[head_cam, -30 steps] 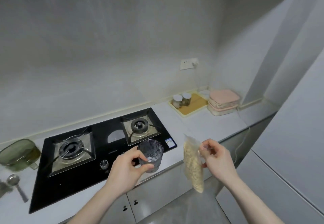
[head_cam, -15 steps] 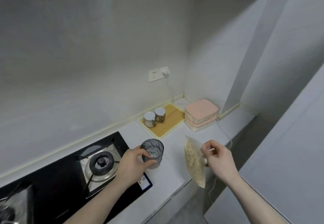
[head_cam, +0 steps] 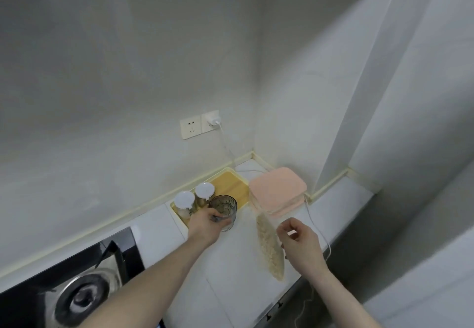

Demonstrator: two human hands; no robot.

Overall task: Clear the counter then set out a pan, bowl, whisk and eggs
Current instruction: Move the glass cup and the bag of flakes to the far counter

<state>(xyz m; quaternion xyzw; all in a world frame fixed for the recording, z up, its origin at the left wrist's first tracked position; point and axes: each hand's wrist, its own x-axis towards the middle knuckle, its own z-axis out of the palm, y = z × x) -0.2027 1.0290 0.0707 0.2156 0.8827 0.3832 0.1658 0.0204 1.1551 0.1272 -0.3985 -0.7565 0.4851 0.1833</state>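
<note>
My left hand [head_cam: 205, 222] has carried the clear ribbed drinking glass [head_cam: 223, 212] away from the black gas hob [head_cam: 77, 284], its grip curled round the glass's side, and I now have it at the front edge of the yellow-rimmed wooden tray [head_cam: 230, 186], just beside the two white-lidded jars [head_cam: 195, 196] standing on that tray. My right hand [head_cam: 298, 244] still pinches the top of the clear plastic bag of pale grain [head_cam: 269, 248], which hangs over the white counter [head_cam: 230, 263] right of the tray and in front of the pink-lidded box [head_cam: 278, 189].
</note>
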